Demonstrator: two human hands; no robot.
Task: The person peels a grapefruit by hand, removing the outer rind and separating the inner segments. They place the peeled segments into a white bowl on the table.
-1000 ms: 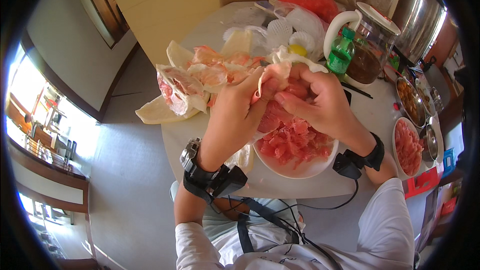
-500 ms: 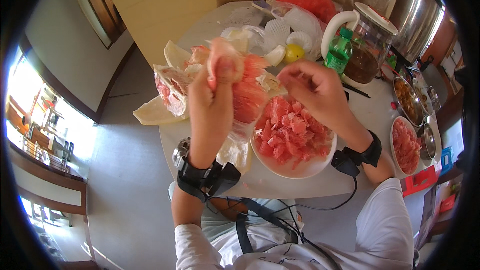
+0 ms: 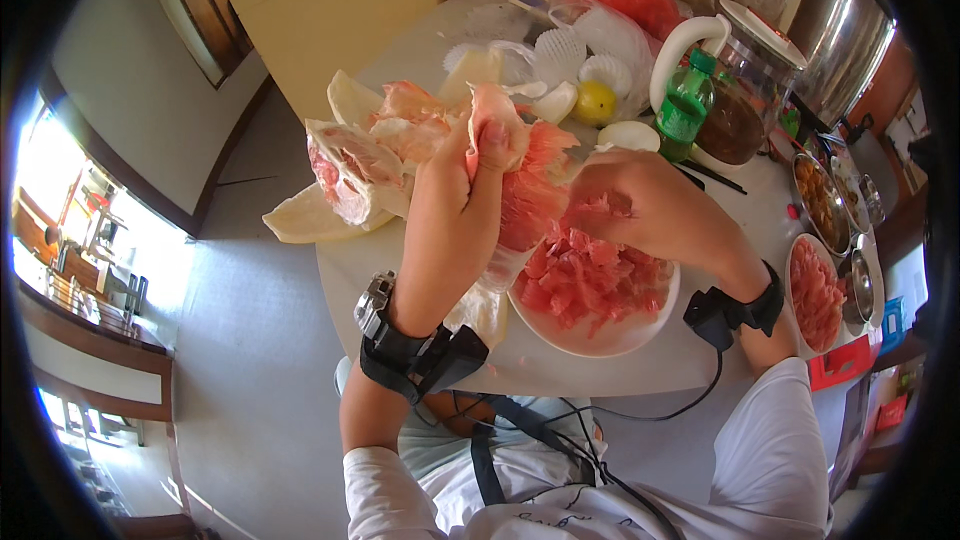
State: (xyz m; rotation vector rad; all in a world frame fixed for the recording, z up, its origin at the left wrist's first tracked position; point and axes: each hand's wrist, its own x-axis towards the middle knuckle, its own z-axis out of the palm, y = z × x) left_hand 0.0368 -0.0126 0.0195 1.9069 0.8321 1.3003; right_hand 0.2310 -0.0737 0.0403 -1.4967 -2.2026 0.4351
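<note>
My left hand (image 3: 478, 155) is raised above the table and grips a pink pomelo segment (image 3: 525, 190) with its pale membrane peeling off. My right hand (image 3: 640, 205) hovers low over a white plate (image 3: 600, 340) filled with several pink pomelo flesh pieces (image 3: 590, 275); its fingers pinch at the flesh next to the segment. A heap of torn pomelo peel and membrane (image 3: 365, 155) lies on the round white table (image 3: 400, 270) just left of my left hand.
A green bottle (image 3: 683, 110), a white-handled jug (image 3: 735, 80), a yellow fruit (image 3: 595, 100) and foam fruit nets (image 3: 560, 55) stand at the back. A second plate of pink flesh (image 3: 815, 295) and metal bowls (image 3: 820, 190) sit at the right. A large steel pot (image 3: 840, 30) is far right.
My left hand has lifted the segment up and left, away from the plate. My right hand has dropped toward the plate's near side.
</note>
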